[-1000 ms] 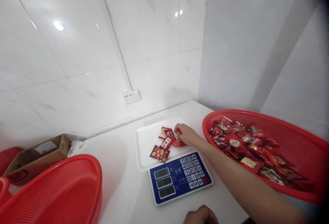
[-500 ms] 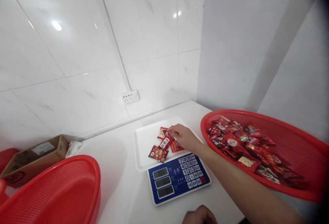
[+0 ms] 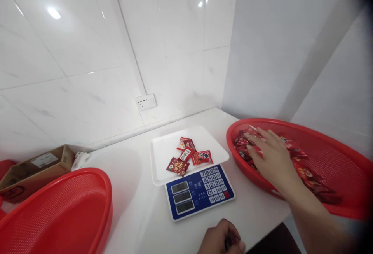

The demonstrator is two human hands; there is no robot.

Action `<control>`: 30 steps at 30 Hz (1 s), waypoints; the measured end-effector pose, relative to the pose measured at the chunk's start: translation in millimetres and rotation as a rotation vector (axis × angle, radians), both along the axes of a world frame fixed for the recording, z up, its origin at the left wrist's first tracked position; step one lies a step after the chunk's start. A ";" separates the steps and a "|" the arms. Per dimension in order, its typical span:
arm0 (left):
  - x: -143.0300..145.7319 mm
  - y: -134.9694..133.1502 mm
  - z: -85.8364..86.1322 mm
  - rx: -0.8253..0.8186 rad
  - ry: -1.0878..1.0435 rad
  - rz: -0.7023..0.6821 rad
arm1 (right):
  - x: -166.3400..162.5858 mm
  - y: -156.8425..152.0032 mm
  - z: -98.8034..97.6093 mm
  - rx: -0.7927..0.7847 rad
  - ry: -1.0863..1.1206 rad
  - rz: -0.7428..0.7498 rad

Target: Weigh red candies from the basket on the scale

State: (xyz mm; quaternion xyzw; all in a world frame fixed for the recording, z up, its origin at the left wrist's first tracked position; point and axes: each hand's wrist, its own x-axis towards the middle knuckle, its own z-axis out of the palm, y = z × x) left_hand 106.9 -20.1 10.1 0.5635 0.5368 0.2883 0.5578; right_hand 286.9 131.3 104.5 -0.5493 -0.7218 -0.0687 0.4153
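My right hand is over the red plastic basket on the right, fingers spread above the red candy packets in it. Whether its fingertips touch them I cannot tell. At the bottom edge my left hand is curled closed near the table's front. A dark spot shows between its fingers, too small to name. Several red snack packets lie on the white tray of a digital scale, some overlapping. The scale's blue keypad panel faces me, its display digits too faint to read.
Another red basket stands at the left on the white table. Behind it is a cardboard box beside crumpled white plastic. A wall socket is on the tiled wall behind the scale.
My right hand has left the packets on the scale tray and moved right, over the basket, with its fingers spreading. More of my left hand shows at the bottom. The view has shifted slightly.
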 end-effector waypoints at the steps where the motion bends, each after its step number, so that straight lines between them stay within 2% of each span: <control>1: 0.0 0.5 -1.0 0.014 -0.050 0.003 | 2.5 -10.3 -3.9 -0.046 0.035 0.028; 4: -0.2 0.6 -1.5 0.085 -0.086 0.084 | 0.1 -46.6 -16.7 -0.425 0.122 0.229; 7: -1.4 -2.1 -1.9 0.221 0.029 0.158 | -8.4 -79.6 -31.4 -0.814 0.094 0.482; 9: -2.5 -5.5 -4.1 0.317 0.114 0.177 | -13.9 -95.4 -41.4 -0.957 0.085 0.587; 12: -3.9 -10.8 -9.5 0.449 0.170 0.185 | -21.3 -110.0 -53.1 -1.089 0.102 0.664; 15: -5.5 -13.8 -13.9 0.568 0.149 0.180 | -27.7 -116.7 -58.4 -1.170 0.176 0.778; 19: -9.1 -13.4 -14.9 0.658 0.154 0.186 | -34.9 -118.6 -60.7 -1.186 0.315 0.874; 24: -12.3 -10.5 -12.4 0.766 0.172 0.167 | -39.9 -118.3 -61.3 -1.179 0.335 0.851; 30: -7.7 -5.7 -1.5 0.889 0.314 0.164 | -38.9 -118.8 -61.1 -1.028 0.142 0.733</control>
